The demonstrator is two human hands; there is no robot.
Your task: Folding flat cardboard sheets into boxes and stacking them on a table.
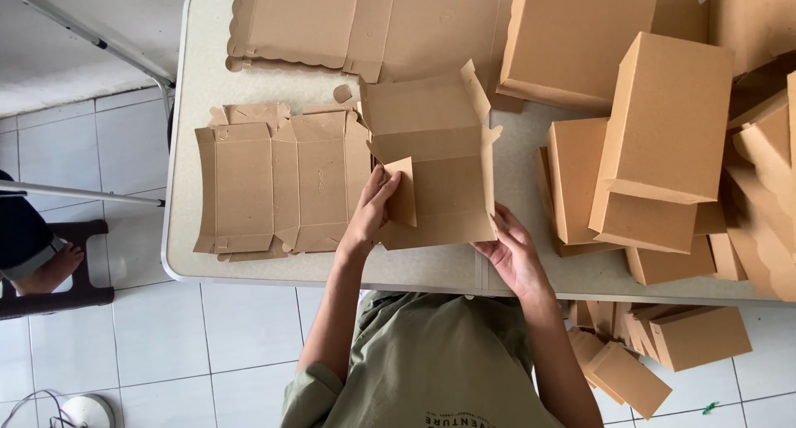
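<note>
Two hands work one half-formed cardboard box (435, 167) at the near middle of the table (186, 146). Our left hand (371, 212) pinches the small side flap (404, 192) on the left of the box, fingers laid over its edge; our right hand (512, 250) grips the near right corner of the box, thumb against the wall. The hands are apart, one at each side of the same box, and both are closed on cardboard. We judge the step in hand to be folding: the far wall and right wall stand up, while the left side flap is only partly turned inward. The next move, in our judgement, calls for pressing that flap flush against the inner wall while the right hand keeps the opposite wall steady, so the creases do not spring back. To the left, just beside the box, lies a flat unfolded blank (278, 183); a larger flat sheet (365, 22) lies at the far edge. Finished boxes (655, 138) are stacked at the right, and more (663, 345) lie on the tiled floor (207, 328) near right.
</note>
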